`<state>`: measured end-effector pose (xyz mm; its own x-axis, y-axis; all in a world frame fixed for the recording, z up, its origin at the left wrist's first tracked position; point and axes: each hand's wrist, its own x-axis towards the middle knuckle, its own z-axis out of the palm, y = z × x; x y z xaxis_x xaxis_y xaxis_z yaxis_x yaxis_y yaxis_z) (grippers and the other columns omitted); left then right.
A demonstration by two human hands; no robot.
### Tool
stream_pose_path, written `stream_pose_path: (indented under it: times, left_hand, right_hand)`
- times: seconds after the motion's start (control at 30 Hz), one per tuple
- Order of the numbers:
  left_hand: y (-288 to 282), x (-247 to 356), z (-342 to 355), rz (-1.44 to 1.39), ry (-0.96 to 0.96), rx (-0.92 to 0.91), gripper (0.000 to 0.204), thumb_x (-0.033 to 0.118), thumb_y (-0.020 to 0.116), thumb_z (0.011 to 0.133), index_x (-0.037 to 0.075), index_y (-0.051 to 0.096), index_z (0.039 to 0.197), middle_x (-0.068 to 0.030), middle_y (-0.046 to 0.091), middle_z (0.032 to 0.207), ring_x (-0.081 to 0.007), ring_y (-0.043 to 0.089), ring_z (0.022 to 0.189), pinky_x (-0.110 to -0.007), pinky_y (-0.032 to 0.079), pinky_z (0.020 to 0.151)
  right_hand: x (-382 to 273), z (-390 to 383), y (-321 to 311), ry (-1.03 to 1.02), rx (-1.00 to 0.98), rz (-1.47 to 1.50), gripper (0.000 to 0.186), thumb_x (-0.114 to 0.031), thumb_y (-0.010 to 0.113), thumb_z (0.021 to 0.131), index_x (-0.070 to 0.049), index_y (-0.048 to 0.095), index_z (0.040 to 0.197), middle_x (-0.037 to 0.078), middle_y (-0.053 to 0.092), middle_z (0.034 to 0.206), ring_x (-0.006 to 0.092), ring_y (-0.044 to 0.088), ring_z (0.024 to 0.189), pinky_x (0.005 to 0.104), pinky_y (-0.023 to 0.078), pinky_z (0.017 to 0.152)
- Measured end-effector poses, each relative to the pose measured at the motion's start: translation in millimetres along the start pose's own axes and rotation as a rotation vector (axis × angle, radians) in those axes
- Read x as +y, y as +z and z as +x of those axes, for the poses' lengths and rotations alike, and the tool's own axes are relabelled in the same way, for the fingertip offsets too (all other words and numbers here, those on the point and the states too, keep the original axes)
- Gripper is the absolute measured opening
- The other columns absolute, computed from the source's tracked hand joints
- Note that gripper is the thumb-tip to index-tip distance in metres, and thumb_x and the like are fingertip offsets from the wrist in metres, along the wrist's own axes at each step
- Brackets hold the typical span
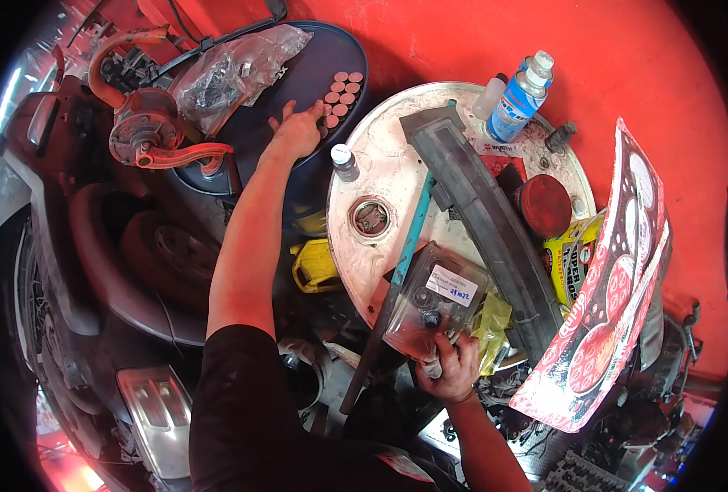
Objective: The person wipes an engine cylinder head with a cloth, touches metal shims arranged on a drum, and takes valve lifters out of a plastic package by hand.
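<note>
1. Step in hand, as judged: handling flat pale discs (347, 98), either laying them out or picking them up; the view did not settle which. They lay in short, close rows along the right edge of the dark blue drum top (327, 45).
2. Left hand (298, 131) reached over that same edge, palm down, fingers splayed just beside the rows. No closed grip showed; whether a fingertip pressed on a disc could not be told.
3. Right hand (456, 365) was at the near edge of the whitish drum top (380, 156), thumb and fingers closed on a small crumpled grey-white piece (434, 369), perhaps cloth or film. It sat against the lower end of a clear plastic box (439, 305).
4. Next move, in my judgement, called for a light fingertip pinch on one disc's rim, without nudging its neighbours; thin, smooth discs would likely slide easily.
5. Materials: discs thin, round, matt-looking. Clear bag (241, 70) on the blue top wrinkled and glossy. Box stiff, see-through, with a white label.
6. Whitish top scuffed and stained, bearing a long ribbed dark part (487, 221) aslant and, toward its far edge, a blue-and-white spray can (518, 102). Beyond its right edge, a red-and-white printed package (602, 320), flat and shiny.
</note>
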<state>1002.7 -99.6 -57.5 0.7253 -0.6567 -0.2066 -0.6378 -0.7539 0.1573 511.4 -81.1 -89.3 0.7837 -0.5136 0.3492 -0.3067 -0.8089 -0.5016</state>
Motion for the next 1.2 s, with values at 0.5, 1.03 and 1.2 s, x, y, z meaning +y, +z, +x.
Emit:
stream_pose_path:
  times: [0.5,1.03,1.2]
  left_hand:
    - [-5,-12,52,-0.099,-0.063,0.136,0.030,0.039,0.064,0.091,0.017,0.072,0.110,-0.0103,0.068,0.114,-0.0366,0.055,0.118,-0.074,0.026,0.102]
    - [6,2,26,-0.200,-0.227,0.626,0.047,0.034,0.064,0.091,0.009,0.059,0.130,-0.0137,0.070,0.111,-0.0321,0.064,0.108,-0.043,0.044,0.098]
    - [-1,-17,-57,-0.642,-0.065,0.778,0.048,0.026,0.060,0.095,0.009,0.050,0.139,-0.0117,0.070,0.109,-0.0294,0.060,0.109,-0.046,0.043,0.096]
  right_hand:
    - [0,1,2,-0.013,0.011,0.028,0.071,-0.025,0.083,0.053,-0.013,0.060,0.118,0.014,0.053,0.107,0.0339,0.054,0.085,0.0445,0.048,0.069]
    - [1,1,1,-0.021,0.028,0.014,0.068,-0.024,0.083,0.056,-0.013,0.060,0.118,0.014,0.053,0.106,0.0335,0.055,0.084,0.0434,0.048,0.068]
    - [-3,1,3,-0.054,0.050,0.019,0.065,-0.024,0.082,0.056,-0.010,0.061,0.116,0.016,0.052,0.107,0.0367,0.055,0.088,0.0458,0.049,0.074]
